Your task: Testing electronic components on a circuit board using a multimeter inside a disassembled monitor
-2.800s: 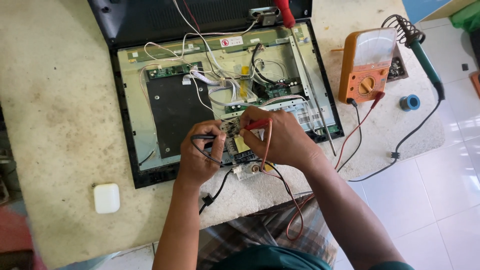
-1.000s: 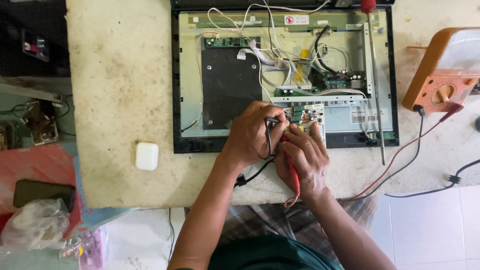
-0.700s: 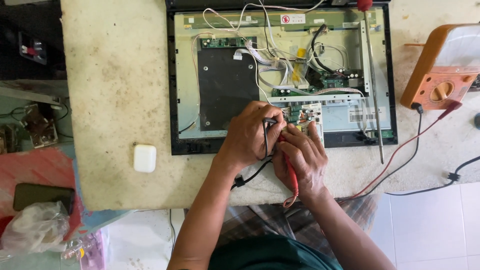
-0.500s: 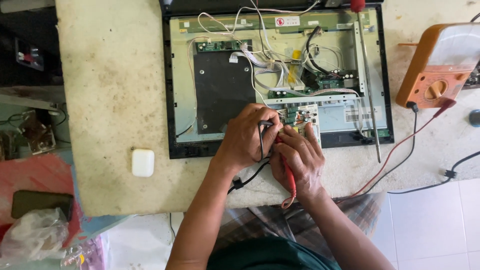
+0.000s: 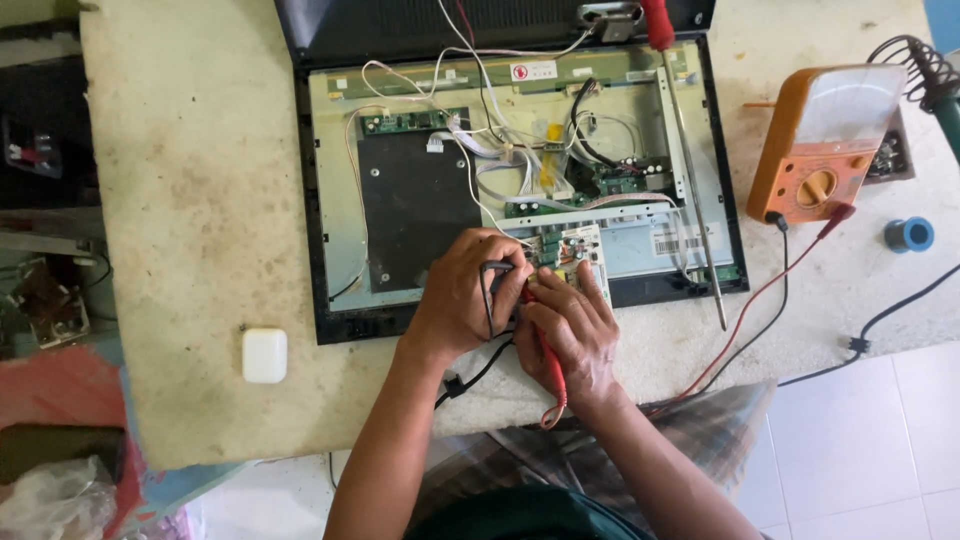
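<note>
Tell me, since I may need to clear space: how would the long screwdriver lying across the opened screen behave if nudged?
The screwdriver has a round red handle and a thin straight shaft, so it would probably roll or pivot. It looks stiff, likely steel. Its tip overhangs the frame onto the table, so a push may drop it off the edge.

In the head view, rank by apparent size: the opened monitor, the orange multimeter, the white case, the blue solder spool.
1. Opened monitor, by far the largest.
2. Orange multimeter.
3. White case.
4. Blue solder spool, smallest.
All lie on the same table, so distance hardly skews this.
</note>
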